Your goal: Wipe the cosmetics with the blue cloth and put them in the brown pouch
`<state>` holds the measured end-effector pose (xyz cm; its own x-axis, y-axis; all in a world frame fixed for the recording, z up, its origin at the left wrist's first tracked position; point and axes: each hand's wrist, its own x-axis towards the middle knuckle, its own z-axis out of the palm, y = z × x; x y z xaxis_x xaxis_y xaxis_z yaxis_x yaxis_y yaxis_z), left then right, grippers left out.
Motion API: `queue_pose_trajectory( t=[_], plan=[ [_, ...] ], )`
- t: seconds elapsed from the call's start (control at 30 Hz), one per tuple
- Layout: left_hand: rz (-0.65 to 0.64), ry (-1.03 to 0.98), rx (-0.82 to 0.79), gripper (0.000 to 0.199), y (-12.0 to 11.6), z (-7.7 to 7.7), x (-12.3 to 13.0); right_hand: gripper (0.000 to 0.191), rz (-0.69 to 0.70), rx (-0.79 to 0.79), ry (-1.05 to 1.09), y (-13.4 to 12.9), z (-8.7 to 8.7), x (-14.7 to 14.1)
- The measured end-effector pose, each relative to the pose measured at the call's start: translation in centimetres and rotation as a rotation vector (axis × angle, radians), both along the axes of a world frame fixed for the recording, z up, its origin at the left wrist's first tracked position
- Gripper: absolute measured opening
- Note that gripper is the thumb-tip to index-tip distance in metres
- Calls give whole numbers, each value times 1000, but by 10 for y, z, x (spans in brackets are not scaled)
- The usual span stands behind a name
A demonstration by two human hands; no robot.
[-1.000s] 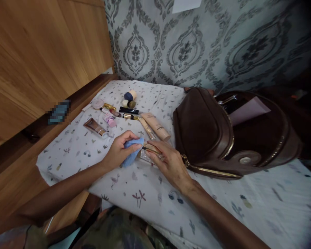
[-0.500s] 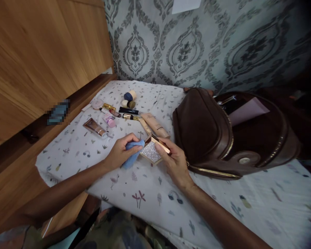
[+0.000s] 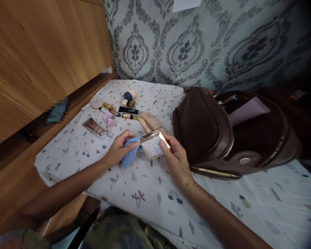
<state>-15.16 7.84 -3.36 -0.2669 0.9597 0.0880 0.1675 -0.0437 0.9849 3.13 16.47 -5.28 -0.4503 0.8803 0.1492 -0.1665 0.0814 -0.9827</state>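
Pinched between the thumb and fingers of my left hand [image 3: 118, 148] is a blue cloth [image 3: 129, 155], bunched up. My right hand [image 3: 177, 160] grips a gold-edged compact [image 3: 152, 144] by its right side, thumb on the glittery silver face. The cloth lies right against the compact's left edge; whether they touch is hard to tell. Beyond the compact lie a beige tube [image 3: 152, 121] and a slimmer tube [image 3: 144, 125]. A brown tube with a clear cap [image 3: 93, 127] rests left of them, near a small pink tube [image 3: 109, 120].
A large brown leather bag [image 3: 202, 128] stands open on the right, with a pink tube [image 3: 250, 110] inside. Farther back are a black tube [image 3: 128, 110], a gold tube [image 3: 109, 105] and small jars [image 3: 129, 95]. A wooden cabinet [image 3: 54, 52] borders the patterned white cloth [image 3: 150, 186] at left.
The compact has turned so its glittery face shows more fully. My left hand and the blue cloth have shifted slightly left, away from the compact's face.
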Motion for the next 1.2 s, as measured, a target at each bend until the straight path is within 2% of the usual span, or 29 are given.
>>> queue_pose_trajectory(
  t=[0.17, 0.4, 0.5, 0.7, 0.8, 0.9, 1.0, 1.1, 1.2],
  plan=[
    [78, 52, 87, 25, 1, 1, -4, 35, 123, 20, 23, 2, 1, -1],
    [115, 174, 140, 18, 1, 5, -6, 41, 149, 141, -151, 4, 4, 1],
    [99, 207, 145, 18, 0, 3, -6, 39, 172, 111, -147, 3, 4, 2],
    [37, 237, 105, 20, -1, 2, -6, 42, 134, -85, 33, 5, 0, 0],
    [32, 193, 84, 21, 0, 3, -6, 40, 95, -85, 89, 6, 1, -1],
    [28, 51, 13, 27, 1, 2, -5, 33, 68, -26, 101, 5, 1, -1],
    [33, -194, -81, 39, 3, 0, -4, 32, 65, 93, 90, 3, -1, 0],
    [72, -388, -120, 51, 6, -1, -5, 30, 57, 329, 52, 2, -5, 2],
    [165, -472, -95, 54, 8, 0, -7, 24, 81, 568, -17, 0, -8, 4]
  ],
)
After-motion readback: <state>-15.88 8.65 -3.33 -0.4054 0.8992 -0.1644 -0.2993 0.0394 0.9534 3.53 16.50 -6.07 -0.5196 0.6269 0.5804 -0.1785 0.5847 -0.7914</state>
